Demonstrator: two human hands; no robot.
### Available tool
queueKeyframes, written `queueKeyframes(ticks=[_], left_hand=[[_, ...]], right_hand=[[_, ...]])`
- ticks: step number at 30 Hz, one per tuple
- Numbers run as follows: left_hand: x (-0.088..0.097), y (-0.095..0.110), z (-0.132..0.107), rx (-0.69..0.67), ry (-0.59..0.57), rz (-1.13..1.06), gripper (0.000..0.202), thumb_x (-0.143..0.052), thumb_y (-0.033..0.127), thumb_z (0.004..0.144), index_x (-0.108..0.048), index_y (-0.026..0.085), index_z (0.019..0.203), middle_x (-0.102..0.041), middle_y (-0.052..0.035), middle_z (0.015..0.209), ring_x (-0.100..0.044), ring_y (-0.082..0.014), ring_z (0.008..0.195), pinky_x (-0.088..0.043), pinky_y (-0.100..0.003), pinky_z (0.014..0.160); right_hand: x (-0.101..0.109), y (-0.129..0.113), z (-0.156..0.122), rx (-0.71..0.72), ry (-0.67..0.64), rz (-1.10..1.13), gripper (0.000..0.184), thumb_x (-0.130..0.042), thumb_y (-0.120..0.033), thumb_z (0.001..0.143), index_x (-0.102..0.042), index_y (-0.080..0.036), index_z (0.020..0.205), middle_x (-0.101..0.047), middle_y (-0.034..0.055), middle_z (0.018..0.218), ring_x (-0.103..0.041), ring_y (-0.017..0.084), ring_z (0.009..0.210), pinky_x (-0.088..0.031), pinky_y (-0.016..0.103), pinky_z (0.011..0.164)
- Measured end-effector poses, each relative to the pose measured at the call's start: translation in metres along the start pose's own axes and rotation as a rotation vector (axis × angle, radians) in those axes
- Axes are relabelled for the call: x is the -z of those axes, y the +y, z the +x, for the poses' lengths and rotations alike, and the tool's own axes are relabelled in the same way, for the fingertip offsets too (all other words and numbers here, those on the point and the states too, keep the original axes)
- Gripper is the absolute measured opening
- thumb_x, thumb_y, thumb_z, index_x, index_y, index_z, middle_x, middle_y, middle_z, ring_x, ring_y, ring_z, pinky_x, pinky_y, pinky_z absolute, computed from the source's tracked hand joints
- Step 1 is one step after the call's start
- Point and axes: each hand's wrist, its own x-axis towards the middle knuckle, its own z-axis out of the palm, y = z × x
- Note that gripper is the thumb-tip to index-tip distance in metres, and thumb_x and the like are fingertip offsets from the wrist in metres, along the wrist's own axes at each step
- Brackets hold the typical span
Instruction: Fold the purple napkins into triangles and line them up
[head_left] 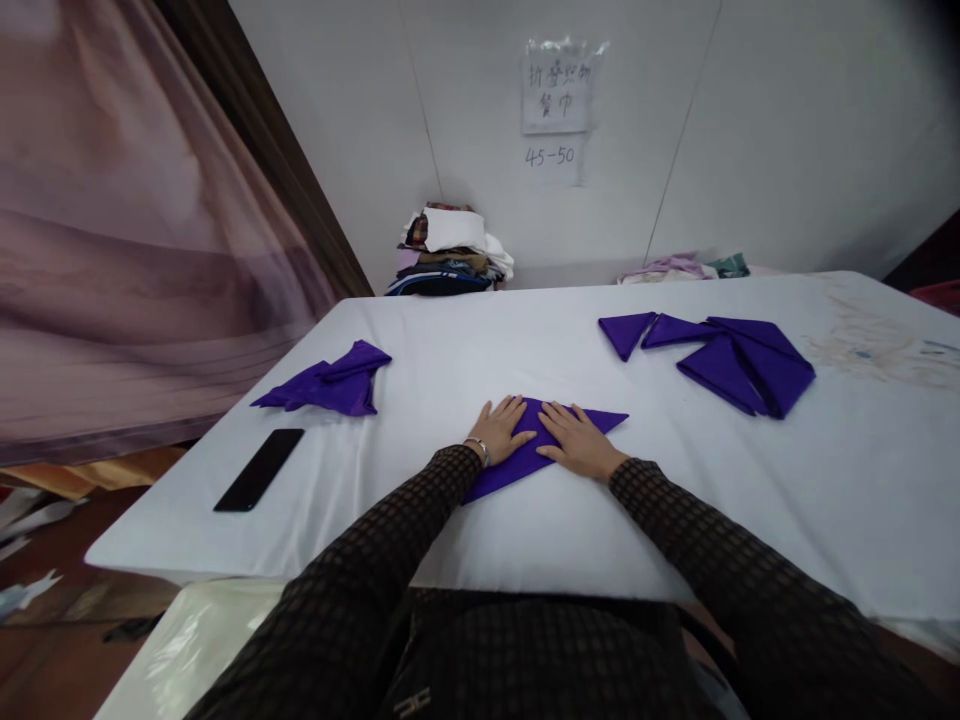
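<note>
A purple cloth napkin, folded into a triangle, lies on the white table right in front of me. My left hand rests flat on its left part, fingers stretched out. My right hand lies flat on its right part, fingers also extended. Both palms press down on the cloth and hold nothing. A bracelet shows on my left wrist.
A loose purple cloth lies at the left, with a black phone nearer the left edge. Several folded purple napkins lie at the right. A pile of fabrics sits behind the table by the wall. A curtain hangs at the left.
</note>
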Motion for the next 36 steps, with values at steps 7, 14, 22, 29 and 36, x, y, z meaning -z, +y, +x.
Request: queueKeyframes(ticks=[7,14,22,29,36], left_hand=[[-0.006,-0.001,-0.001,-0.003,0.036,0.009,0.065,-0.027,0.059,0.089,-0.025,0.023,0.143,-0.023,-0.0059,0.151,-0.017,-0.0238,0.139,-0.013,-0.052,0.111],[-0.007,-0.003,0.002,-0.006,0.038,0.017,0.065,-0.025,0.060,0.089,-0.026,0.023,0.143,-0.023,-0.0051,0.151,-0.017,-0.0247,0.139,-0.013,-0.053,0.111],[-0.007,-0.004,0.003,-0.005,0.049,0.013,0.066,-0.025,0.060,0.089,-0.026,0.022,0.143,-0.023,-0.0055,0.151,-0.017,-0.0251,0.139,-0.013,-0.053,0.111],[-0.001,0.001,0.002,0.018,0.005,0.025,0.065,-0.025,0.058,0.089,-0.025,0.022,0.143,-0.021,-0.0055,0.151,-0.016,-0.0242,0.139,-0.013,-0.053,0.111],[0.018,0.000,0.003,0.045,-0.035,0.045,0.058,-0.026,0.059,0.089,-0.037,0.027,0.137,-0.033,-0.0050,0.147,-0.027,-0.0260,0.135,-0.013,-0.057,0.109]], right_hand=[[0.005,0.002,-0.001,-0.024,-0.026,0.018,0.073,-0.024,-0.063,0.089,-0.032,-0.014,0.141,-0.028,0.0131,0.148,-0.020,0.025,0.138,-0.014,0.047,0.111],[0.022,0.057,-0.043,-0.223,-0.073,0.001,0.067,-0.024,-0.060,0.090,-0.027,-0.020,0.144,-0.025,0.0093,0.149,-0.020,0.026,0.137,-0.013,0.053,0.109],[0.042,0.074,-0.077,-0.470,0.048,-0.046,0.065,-0.021,-0.052,0.093,-0.027,-0.012,0.143,-0.027,0.0148,0.148,-0.019,0.027,0.138,-0.016,0.051,0.109],[0.030,0.014,-0.069,-0.112,0.004,0.009,0.061,-0.030,-0.051,0.092,-0.030,-0.016,0.142,-0.031,0.0127,0.146,-0.022,0.027,0.137,-0.017,0.051,0.109],[0.027,0.041,-0.057,-0.036,-0.076,0.005,0.064,-0.027,-0.056,0.092,-0.029,-0.017,0.143,-0.029,0.0112,0.147,-0.022,0.026,0.137,-0.016,0.052,0.109]])
